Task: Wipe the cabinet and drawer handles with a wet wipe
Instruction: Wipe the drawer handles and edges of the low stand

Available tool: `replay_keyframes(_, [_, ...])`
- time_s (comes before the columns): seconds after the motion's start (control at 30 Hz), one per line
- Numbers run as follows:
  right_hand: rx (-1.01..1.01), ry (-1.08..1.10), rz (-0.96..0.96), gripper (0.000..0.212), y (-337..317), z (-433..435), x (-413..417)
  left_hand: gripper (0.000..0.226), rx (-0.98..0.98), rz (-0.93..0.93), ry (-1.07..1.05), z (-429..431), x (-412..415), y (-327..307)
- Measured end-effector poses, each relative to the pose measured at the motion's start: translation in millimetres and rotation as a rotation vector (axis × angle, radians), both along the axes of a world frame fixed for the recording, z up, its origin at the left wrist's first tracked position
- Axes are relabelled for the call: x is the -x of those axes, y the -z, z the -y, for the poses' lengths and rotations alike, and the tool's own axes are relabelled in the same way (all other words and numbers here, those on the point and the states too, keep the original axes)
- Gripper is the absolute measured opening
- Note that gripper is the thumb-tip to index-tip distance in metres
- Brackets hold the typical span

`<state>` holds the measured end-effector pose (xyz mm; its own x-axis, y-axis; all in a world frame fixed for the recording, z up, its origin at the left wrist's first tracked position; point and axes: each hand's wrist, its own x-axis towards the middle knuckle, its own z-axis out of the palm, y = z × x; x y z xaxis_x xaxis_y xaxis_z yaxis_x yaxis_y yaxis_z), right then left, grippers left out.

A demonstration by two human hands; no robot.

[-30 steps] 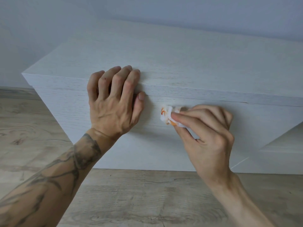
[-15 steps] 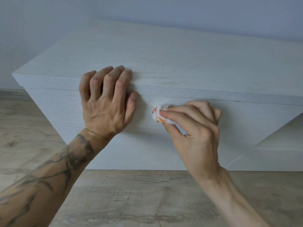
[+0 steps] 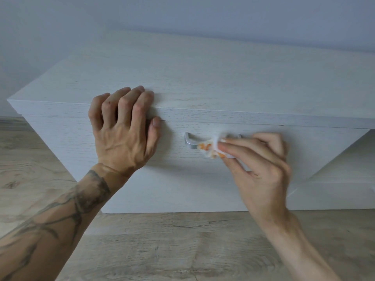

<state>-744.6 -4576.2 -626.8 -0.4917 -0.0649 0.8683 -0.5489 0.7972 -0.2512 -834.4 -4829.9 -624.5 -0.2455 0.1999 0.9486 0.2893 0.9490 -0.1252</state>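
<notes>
A white wood-grain cabinet [image 3: 203,78] fills the middle of the view. On its drawer front [image 3: 182,179] sits a silver bar handle [image 3: 189,141]. My right hand [image 3: 255,165] pinches a crumpled white wet wipe [image 3: 211,148] with orange stains and presses it around the handle's middle, so only the handle's left end and a bit of its right end show. My left hand [image 3: 123,130] lies over the cabinet's top front edge, fingers curled on the top, thumb on the drawer front, holding nothing.
A light wooden floor [image 3: 182,250] runs below and to the left of the cabinet. A pale wall [image 3: 182,17] stands behind it. A lower white unit [image 3: 345,179] adjoins the cabinet at the right.
My right hand has slid the wipe to the right along the handle, uncovering the handle's left end. My left hand stays on the cabinet's edge.
</notes>
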Motion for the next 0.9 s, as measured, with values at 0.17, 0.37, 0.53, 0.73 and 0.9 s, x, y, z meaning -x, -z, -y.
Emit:
replay_keyframes(0.17, [-0.055,-0.057,-0.017,0.011,-1.1,18.2,5.2,0.043,-0.002,-0.003,0.001,0.7,0.1,0.3])
replay_keyframes(0.37, [0.014,0.019,-0.016,0.012,6.0,-2.2,-3.1,0.043,0.002,-0.022,-0.01,0.2,0.9,0.9])
replay_keyframes(0.53, [0.044,0.068,-0.012,0.016,10.1,-17.2,-8.3,0.044,0.0,-0.011,-0.007,1.0,0.1,1.9])
replay_keyframes(0.73, [0.347,0.188,0.075,0.023,-1.1,-28.4,-12.3,0.044,-0.005,-0.015,0.01,0.1,-0.6,1.0])
replay_keyframes(0.9, [0.283,0.12,0.195,0.024,-13.4,-11.9,-9.0,0.043,-0.011,-0.008,0.018,-0.1,-1.1,-0.1])
